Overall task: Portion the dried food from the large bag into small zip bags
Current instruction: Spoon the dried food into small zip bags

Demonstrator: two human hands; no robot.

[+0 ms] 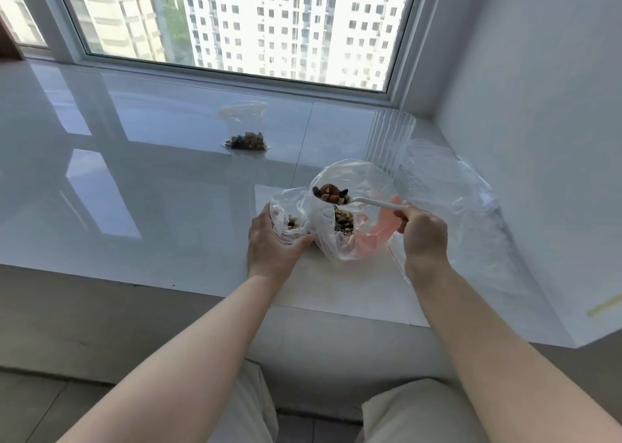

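Right hand (424, 232) pinches the white spoon (361, 201), heaped with dried food (331, 193), poised over the large bag (350, 213) on the tabletop (151, 187). Left hand (269, 240) cups the open small zip bag (289, 222) just beside it, thumb along its front; its fingers are hidden, probably curled behind. A filled zip bag (245, 129) sits well apart, near the window.

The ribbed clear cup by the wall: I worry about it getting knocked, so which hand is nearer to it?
Right. The right hand holds the spoon just in front of the cup; the left hand grips the small bag farther left.
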